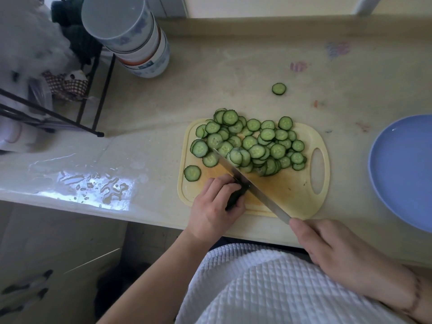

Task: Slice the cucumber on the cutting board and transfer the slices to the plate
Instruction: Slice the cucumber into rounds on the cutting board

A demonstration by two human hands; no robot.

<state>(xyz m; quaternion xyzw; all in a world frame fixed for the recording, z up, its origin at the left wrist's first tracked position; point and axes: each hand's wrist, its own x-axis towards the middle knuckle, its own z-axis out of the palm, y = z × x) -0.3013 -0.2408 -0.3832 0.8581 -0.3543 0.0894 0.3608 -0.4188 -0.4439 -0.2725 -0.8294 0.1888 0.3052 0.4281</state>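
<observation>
A pale yellow cutting board [292, 195] lies near the counter's front edge. A heap of several cucumber slices [252, 143] covers its far half. One slice [192, 173] lies apart at the board's left edge. My left hand [215, 206] grips the dark stub of the cucumber [237, 196] on the board. My right hand [339, 253] holds the knife [252, 185] by its handle; the blade runs diagonally across the board against the stub, its tip reaching into the heap. A blue plate [402, 171] sits at the right, nothing on it.
A stray cucumber slice [279, 88] lies on the counter beyond the board. A stack of bowls [131, 36] stands at the back left beside a black wire rack [93, 94]. A wet patch [93, 185] shines on the counter left of the board.
</observation>
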